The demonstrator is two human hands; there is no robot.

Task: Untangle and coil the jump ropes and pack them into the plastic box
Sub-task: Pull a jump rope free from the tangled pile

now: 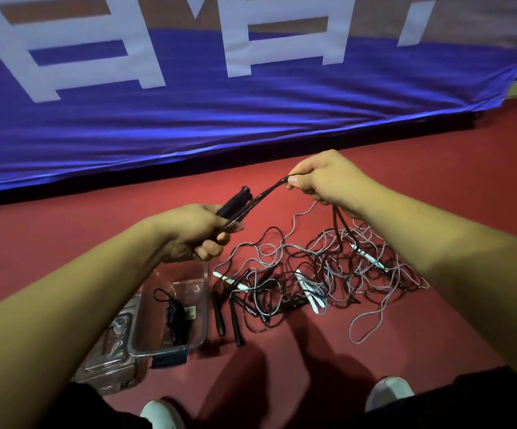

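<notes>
Two white shoes point(161, 414) at 6 o'clock, toes on the red floor point(436, 196); dark clothing at both lower corners.

Left hand point(195, 230), centre frame: fingers curled tight round a pair of black handles point(235, 201). Handles held side by side, long axis 7-to-1, free ends pointing to 1 o'clock.

Right hand point(325, 178), at 1 o'clock from the left: thumb and fingers pinched on the black rope point(266, 193). Several strands run taut from the handles up to this pinch, toward 2 o'clock, then hang from the hand down into the tangle point(328, 267).

Tangle lies on the floor at 5 o'clock: black and grey ropes looped over each other, rope count not readable. White handles show at three spots point(229, 281). Two loose black handles point(218, 314) lie parallel at its left edge, long axis near 12-to-6.

Plastic box point(205, 305) at 7 o'clock, clear, open, one in number, on the floor just left of those loose handles. Inside it: one coiled black rope point(175, 317). Clear lid point(111, 357) flat on the floor against the box's left side.

Room: red floor throughout; blue banner point(189, 119) with large white lettering fills the top half, its lower edge draped to the floor
</notes>
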